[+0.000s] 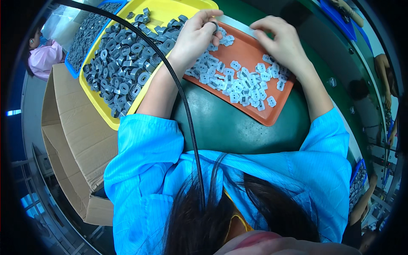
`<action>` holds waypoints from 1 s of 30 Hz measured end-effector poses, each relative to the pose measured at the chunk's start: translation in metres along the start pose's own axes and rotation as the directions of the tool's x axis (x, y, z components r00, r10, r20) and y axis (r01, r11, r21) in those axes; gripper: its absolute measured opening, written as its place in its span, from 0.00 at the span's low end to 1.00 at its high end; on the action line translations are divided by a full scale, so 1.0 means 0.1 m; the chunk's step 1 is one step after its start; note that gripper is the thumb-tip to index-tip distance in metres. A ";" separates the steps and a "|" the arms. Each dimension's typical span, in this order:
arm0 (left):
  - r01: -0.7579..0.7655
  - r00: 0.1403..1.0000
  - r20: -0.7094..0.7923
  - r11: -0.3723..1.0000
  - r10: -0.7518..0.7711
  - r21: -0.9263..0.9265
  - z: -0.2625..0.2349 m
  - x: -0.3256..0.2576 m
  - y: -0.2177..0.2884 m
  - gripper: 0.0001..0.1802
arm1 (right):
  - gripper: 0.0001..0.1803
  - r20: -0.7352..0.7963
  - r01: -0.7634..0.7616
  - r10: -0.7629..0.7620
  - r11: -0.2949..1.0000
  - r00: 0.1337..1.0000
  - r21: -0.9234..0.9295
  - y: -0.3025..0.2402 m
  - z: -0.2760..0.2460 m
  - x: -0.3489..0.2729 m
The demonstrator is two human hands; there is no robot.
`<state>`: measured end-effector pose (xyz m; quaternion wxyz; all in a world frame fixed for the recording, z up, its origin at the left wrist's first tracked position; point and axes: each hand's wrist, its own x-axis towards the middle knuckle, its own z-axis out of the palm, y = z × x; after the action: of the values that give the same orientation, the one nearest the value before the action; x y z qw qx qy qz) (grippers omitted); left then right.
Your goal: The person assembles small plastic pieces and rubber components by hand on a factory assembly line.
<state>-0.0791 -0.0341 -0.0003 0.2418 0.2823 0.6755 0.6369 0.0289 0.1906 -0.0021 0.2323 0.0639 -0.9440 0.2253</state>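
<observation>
My left hand (197,39) is above the far left part of the orange tray (238,44), its fingers closed on a small dark grey ring-shaped part (216,28). My right hand (281,42) hovers over the tray's far right corner. Its fingers curve loosely leftward with thumb and forefinger slightly apart, and I see nothing between them. Many small whitish translucent plates with holes (244,85) lie scattered and heaped in the orange tray. Left of it, a yellow tray (114,122) holds a large heap of grey ring-shaped parts (123,63).
A black cable (180,87) hangs across the view in front of my left forearm. An open cardboard box (80,127) stands at the left, below a blue tray of dark parts (91,34). The trays rest on a green surface (221,123). Other people work at both sides.
</observation>
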 end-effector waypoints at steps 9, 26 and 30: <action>-0.007 0.994 0.107 0.990 0.023 -0.140 0.07 0.00 -0.06 0.25 | 0.09 0.381 0.024 -0.075 0.990 0.922 0.136 -0.33 -0.05 -0.06; -0.402 0.905 0.107 0.749 0.411 0.528 0.39 -0.11 -0.07 0.22 | 0.11 -0.082 0.143 -0.138 0.988 0.987 0.058 -0.30 -0.06 0.00; -0.406 0.906 0.057 0.822 0.420 0.399 0.40 -0.10 -0.16 0.22 | 0.11 0.266 -0.291 0.200 0.883 0.943 0.369 -0.40 -0.17 0.04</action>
<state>-0.0454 -0.0130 -0.0197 0.0236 0.4545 0.7184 0.5261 0.0418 0.1623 0.0292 0.0775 0.0141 -0.8975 0.4340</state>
